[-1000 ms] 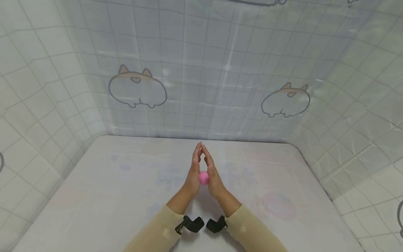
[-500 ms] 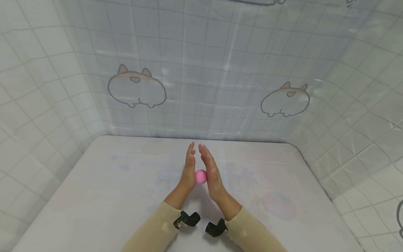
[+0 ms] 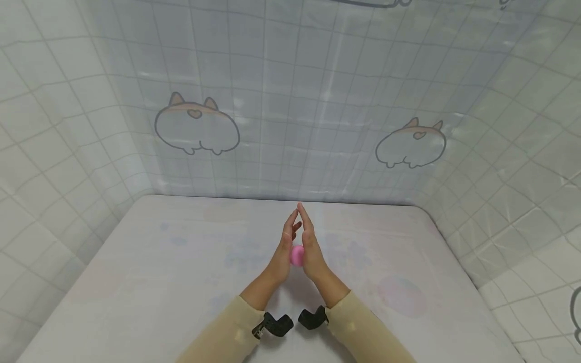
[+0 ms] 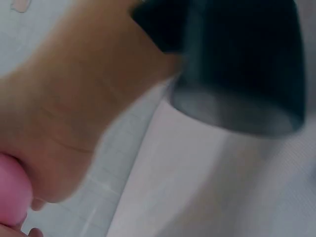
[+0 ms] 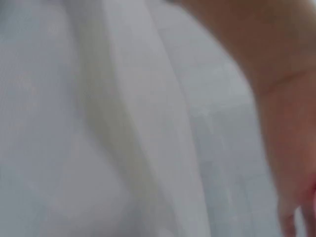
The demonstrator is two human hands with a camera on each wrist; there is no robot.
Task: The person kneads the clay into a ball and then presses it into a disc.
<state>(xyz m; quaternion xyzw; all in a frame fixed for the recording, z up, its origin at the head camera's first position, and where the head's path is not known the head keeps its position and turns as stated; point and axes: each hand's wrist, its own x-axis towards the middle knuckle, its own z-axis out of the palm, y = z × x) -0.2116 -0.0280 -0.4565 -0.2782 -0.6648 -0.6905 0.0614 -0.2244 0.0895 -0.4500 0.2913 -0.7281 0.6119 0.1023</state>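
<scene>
We see both hands raised above the worktop with palms facing each other, the left hand and the right hand pressed against a pink ball that sits between the heels of the palms. The fingers are straight and lean inward, so the fingertips meet above the ball like a steeple. Both forearms in tan sleeves angle in toward each other from below, wrists close together.
</scene>
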